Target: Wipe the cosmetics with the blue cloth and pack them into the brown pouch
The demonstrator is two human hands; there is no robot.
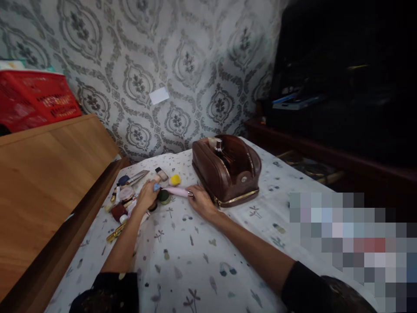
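Note:
My right hand [202,202] pinches the silver end of a slim pink tube [177,191], just left of the bag. My left hand [147,196] is closed at the tube's other end, with a small light-blue piece [157,187] at its fingertips; its kind is unclear. Under the tube lies a round dark-green container [163,197]. A yellow sponge-like item [175,180] and a small dark-capped bottle [161,174] lie beyond my hands. Cosmetics surround my left forearm, among them a dark-red item [118,211] and gold tubes [116,233]. Some are hidden by that arm.
An unzipped brown leather toiletry bag [208,171] stands on the patterned white cloth [192,261], with a silver-topped bottle [219,148] inside. A wooden panel [55,165] and red basket [35,95] are at left. A patterned wall rises behind; a blurred patch covers the lower right.

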